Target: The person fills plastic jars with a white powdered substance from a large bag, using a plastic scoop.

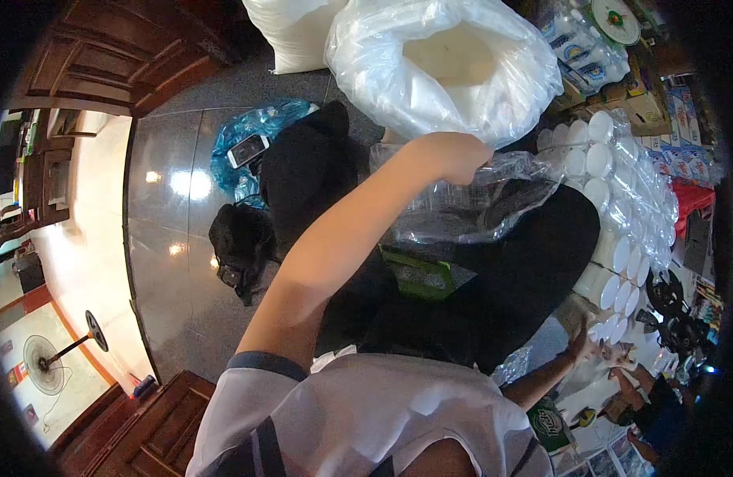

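My left hand (460, 157) is closed at the near rim of a large clear plastic bag (374, 60) with pale contents. What its fingers hold, if anything, is hidden. Just beneath, crumpled clear plastic (454, 211) lies across my lap. My right hand (581, 346) reaches out to the right, beside the lower end of stacked white cylindrical containers (597, 286). It is small and dark there, so its fingers cannot be made out. More white containers (599, 160), wrapped in clear plastic, stand past my right knee.
A phone (248, 151) lies on a blue plastic bag (227, 179) by my left leg. Behind the big bag stands another white sack (295, 32). Bottle packs (585, 56) and boxes line the right. Another person's hand (623, 383) is at the lower right.
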Demonstrator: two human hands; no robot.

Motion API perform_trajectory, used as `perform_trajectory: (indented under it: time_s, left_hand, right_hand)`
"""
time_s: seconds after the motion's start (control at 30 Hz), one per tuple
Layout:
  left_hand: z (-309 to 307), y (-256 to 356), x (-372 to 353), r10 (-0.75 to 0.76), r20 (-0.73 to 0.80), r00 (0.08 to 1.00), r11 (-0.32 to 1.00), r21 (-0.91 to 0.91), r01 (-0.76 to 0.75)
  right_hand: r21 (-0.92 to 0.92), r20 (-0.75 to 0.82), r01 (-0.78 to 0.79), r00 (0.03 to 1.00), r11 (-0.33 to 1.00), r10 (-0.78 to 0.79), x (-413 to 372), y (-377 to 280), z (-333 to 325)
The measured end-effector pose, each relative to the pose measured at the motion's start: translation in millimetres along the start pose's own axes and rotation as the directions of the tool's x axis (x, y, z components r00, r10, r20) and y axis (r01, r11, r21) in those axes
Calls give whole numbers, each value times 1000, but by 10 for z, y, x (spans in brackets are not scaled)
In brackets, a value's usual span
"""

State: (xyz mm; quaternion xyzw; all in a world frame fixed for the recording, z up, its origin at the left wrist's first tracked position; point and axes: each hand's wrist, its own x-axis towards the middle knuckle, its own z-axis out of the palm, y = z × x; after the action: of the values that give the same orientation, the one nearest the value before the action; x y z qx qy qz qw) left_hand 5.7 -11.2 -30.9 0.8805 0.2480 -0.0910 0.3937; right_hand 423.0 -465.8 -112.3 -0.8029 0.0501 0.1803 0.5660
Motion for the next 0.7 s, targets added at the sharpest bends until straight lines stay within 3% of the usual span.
perform_trajectory:
  time_s: [0.1, 0.13, 0.17, 0.2, 0.23, 0.4, 0.47, 0.5, 0.57, 0.63, 0.7]
  left_hand:
    - [-88, 21, -56, -36, -68, 997, 999, 22, 38]
    - [-120, 35, -94, -63, -74, 995, 998, 25, 65]
    - [-106, 17, -98, -67, -74, 995, 997, 22, 69]
    - [-96, -7, -99, -67, -130, 989, 997, 38, 73]
    - [-90, -24, -105, -64, -184, 981, 996, 53, 75]
    - [-119, -2, -142, -79, -156, 985, 994, 67, 91]
    - [-107, -27, -131, -59, -165, 984, 994, 79, 73]
    - [-109, -37, -126, -81, -157, 984, 994, 57, 91]
    - [-98, -38, -130, -93, -145, 985, 994, 36, 99]
    - [-93, -42, -154, -32, -208, 978, 994, 93, 52]
    - [-106, -26, -162, -64, -202, 977, 992, 90, 83]
  right_hand:
    - [-4, 26, -40, 999, 999, 40, -107, 34, -17]
    - [-25, -10, -21, 1000, 999, 20, -211, 9, 80]
    - [-154, -212, 127, 964, 980, -158, -333, 5, 245]
    - [-154, -207, 126, 966, 980, -157, -230, 57, 205]
    - [-98, -178, 176, 965, 980, -191, -90, 134, 118]
    - [58, -199, 369, 915, 927, -352, 98, 460, 89]
    - [-193, -344, 322, 862, 927, -371, -212, 283, 371]
    - [-196, -353, 319, 859, 927, -370, -169, 331, 321]
    - [22, -306, 361, 890, 932, -337, -52, 424, 218]
    - [38, -304, 351, 896, 936, -323, -8, 441, 167]
    - [81, -281, 297, 923, 952, -264, 44, 502, 183]
